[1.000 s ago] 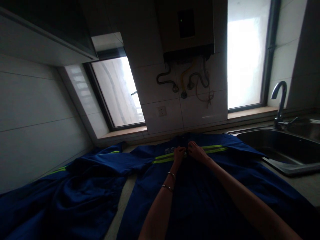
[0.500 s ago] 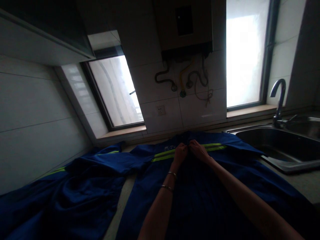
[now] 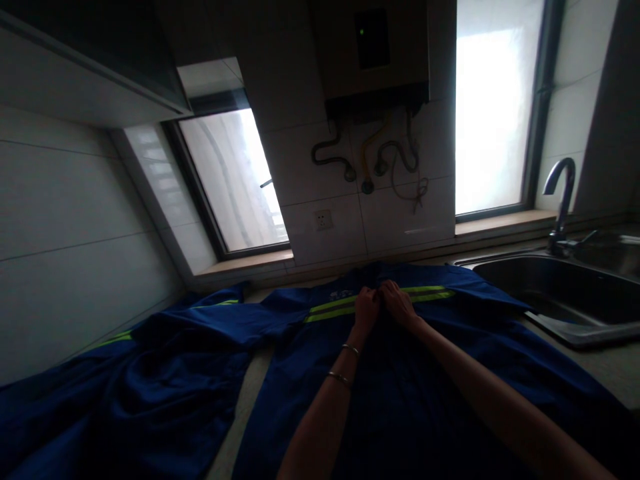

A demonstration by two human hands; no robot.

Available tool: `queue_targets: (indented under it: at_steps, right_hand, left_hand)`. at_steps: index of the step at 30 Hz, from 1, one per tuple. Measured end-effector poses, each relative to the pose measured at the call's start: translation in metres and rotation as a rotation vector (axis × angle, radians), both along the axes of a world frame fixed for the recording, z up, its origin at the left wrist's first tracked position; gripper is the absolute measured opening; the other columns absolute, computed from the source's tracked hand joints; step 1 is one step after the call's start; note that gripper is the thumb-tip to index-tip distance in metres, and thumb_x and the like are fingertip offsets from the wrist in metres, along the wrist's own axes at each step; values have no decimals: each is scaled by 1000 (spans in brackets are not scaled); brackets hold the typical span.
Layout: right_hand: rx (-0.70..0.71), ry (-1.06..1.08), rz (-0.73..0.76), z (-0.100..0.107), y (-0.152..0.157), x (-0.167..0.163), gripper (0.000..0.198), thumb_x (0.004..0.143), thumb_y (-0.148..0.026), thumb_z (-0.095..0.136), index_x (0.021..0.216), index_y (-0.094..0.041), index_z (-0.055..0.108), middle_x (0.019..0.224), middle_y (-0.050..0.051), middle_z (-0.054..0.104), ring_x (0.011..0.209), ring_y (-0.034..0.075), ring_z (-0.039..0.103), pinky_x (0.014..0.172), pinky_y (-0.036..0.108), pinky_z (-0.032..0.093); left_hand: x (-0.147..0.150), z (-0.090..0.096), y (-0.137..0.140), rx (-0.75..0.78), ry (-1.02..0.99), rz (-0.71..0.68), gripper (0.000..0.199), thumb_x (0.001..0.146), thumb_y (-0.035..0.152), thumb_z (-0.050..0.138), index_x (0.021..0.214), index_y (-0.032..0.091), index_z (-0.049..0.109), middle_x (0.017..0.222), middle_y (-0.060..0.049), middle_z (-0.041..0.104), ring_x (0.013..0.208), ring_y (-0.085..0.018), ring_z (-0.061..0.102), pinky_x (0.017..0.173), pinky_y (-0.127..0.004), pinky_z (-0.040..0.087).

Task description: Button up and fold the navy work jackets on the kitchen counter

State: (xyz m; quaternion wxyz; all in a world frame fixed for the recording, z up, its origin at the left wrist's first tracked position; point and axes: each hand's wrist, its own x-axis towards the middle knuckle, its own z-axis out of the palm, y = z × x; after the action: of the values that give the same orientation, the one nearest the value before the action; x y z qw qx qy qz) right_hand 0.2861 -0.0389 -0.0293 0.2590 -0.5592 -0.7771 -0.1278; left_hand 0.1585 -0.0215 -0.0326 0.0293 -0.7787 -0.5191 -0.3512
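A dark blue work jacket [image 3: 310, 373] with yellow-green stripes lies spread out on the counter, its collar end toward the wall. Both hands meet at its front opening, level with the chest stripes. My left hand [image 3: 367, 308], with bangles on the wrist, is closed, its fingers pinching the jacket's front edge. Beside it, almost touching, my right hand [image 3: 397, 301] has its fingers bent down and closed on the other side of the opening. Whatever fastener lies between the fingertips is hidden. White lettering shows on the chest just left of my left hand.
More blue striped clothing [image 3: 165, 380] lies crumpled at the left. A sink [image 3: 580, 333] with a curved tap [image 3: 563, 200] is at the right, partly overlapped by a sleeve. Above hang a water heater [image 3: 377, 53] and its hoses; a cabinet [image 3: 90, 73] juts out upper left.
My left hand has shifted slightly right, closer to my right hand. Both hands stay at the jacket's front opening, and the view has moved a little.
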Motion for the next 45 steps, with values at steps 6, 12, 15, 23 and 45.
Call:
queue_targets:
  at_steps: [6,12,15,23,45]
  right_hand:
    - [25,-26,-8,-2,2,-2,21,92,-17,34,104,-18,51,111,10,49,104,19,43,72,23,42]
    - [2,-123,-18,-2,6,-6,23,92,-15,32,105,-18,50,114,11,47,104,20,44,68,24,44]
    - [-12,-158,6,-2,6,-5,22,92,-16,33,103,-17,51,112,11,48,102,20,45,63,24,44]
    - [-18,-170,100,8,0,0,21,92,-20,38,102,-19,56,111,9,51,102,18,46,63,21,43]
    - [-18,-167,121,2,9,-2,23,94,-21,31,101,-16,53,113,10,47,98,16,49,64,21,44]
  left_hand:
    - [-2,1,1,12,-134,-30,19,84,19,48,81,15,67,84,-6,62,77,-13,55,71,-23,38]
    - [-6,6,8,-168,-242,16,20,81,21,52,77,13,70,78,-6,66,74,-14,57,65,-23,35]
    - [-8,4,11,-214,-252,15,25,80,23,52,69,11,70,65,-6,64,63,-13,55,58,-22,33]
    - [-16,-7,21,-268,-381,4,30,79,27,47,67,10,70,61,-2,63,59,-11,53,51,-19,32]
    - [-20,-25,31,-254,-535,-35,26,76,25,51,80,10,72,70,-4,68,64,-14,58,53,-20,37]
